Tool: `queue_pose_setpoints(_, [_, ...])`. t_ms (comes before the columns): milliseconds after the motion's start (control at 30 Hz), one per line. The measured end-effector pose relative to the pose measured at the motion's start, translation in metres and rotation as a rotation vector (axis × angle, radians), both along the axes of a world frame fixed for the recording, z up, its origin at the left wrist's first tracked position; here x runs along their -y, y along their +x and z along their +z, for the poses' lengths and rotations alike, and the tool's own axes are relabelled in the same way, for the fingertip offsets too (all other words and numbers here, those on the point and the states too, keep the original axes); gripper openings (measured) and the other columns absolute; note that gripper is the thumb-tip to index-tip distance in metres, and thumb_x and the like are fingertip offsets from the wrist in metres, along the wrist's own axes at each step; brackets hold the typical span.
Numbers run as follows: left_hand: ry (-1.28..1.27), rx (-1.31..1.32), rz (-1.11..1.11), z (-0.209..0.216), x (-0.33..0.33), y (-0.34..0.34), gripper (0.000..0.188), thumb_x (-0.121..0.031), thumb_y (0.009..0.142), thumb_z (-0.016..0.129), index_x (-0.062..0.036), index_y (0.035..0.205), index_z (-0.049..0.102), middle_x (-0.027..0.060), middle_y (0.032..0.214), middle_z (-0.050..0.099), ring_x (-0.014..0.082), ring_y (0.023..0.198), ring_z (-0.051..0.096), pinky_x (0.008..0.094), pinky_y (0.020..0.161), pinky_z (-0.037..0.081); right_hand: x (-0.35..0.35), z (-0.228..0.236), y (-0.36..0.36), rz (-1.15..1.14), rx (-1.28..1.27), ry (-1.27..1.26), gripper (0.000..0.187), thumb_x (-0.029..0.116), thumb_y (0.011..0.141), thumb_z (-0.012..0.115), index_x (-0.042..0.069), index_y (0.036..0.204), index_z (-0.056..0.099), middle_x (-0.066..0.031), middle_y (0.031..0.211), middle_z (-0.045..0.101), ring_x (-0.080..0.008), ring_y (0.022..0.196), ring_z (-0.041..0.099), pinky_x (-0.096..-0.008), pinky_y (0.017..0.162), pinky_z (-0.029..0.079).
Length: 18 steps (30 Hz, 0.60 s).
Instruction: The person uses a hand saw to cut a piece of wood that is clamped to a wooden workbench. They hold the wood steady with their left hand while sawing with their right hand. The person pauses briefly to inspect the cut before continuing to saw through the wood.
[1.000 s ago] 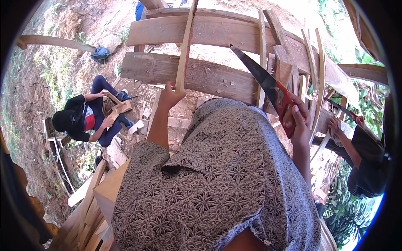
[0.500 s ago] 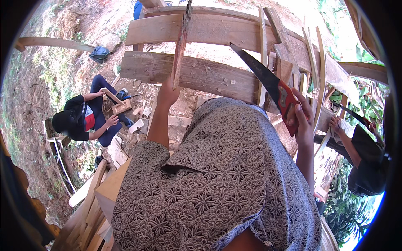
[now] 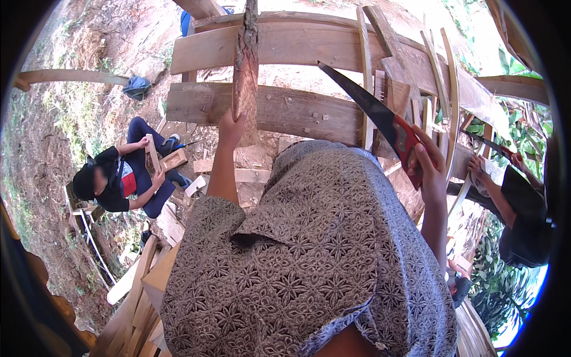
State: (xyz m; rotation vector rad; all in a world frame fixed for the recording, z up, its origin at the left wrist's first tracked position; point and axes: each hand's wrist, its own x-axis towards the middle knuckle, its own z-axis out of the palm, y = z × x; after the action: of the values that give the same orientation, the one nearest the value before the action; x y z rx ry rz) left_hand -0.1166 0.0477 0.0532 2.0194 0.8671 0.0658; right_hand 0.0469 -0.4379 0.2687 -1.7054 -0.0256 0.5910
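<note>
My left hand is closed round the lower edge of a rough wooden slab with bark along it. The slab stands up from my hand and crosses in front of two planks, its broad reddish face showing. In my right hand is a hand saw with a dark blade and a red and black handle. Its blade slants up to the left over the planks, apart from the slab. My fingers wrap round the saw's handle.
Two broad planks run across ahead as a bench, with upright strips leaning at the right. A seated co-worker at the left holds a wood piece. Another co-worker at the right holds a saw. Loose boards lie lower left.
The slab in my left hand has turned, so its broad face shows instead of a narrow edge. The saw has hardly moved. The left co-worker's hand has shifted onto the wood piece.
</note>
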Motion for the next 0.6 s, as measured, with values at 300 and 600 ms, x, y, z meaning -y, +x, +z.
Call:
queue_pose_setpoints(300, [-0.78, 0.118, 0.213, 0.011, 0.002, -0.012, 0.04, -0.022, 0.099, 0.07, 0.0019, 0.129, 0.061, 0.008, 0.116, 0.069, 0.0163, 0.104, 0.064, 0.0327, 0.092, 0.051, 0.002, 0.005, 0.005, -0.065, -0.051, 0.034, 0.042, 0.02, 0.105, 0.06, 0.002, 0.143, 0.06, 0.0012, 0.094, 0.069, -0.0023, 0.075, 0.057, -0.018, 0.066, 0.043])
queue_pose_setpoints(600, [-0.78, 0.164, 0.235, -0.005, 0.019, -0.011, 0.038, -0.021, 0.099, 0.068, 0.0021, 0.128, 0.061, 0.0079, 0.117, 0.069, 0.0168, 0.106, 0.064, 0.0345, 0.092, 0.051, 0.004, 0.0, 0.008, -0.067, -0.061, 0.022, 0.041, 0.021, 0.105, 0.061, 0.005, 0.143, 0.062, 0.0002, 0.104, 0.071, -0.0035, 0.082, 0.057, -0.0191, 0.074, 0.045])
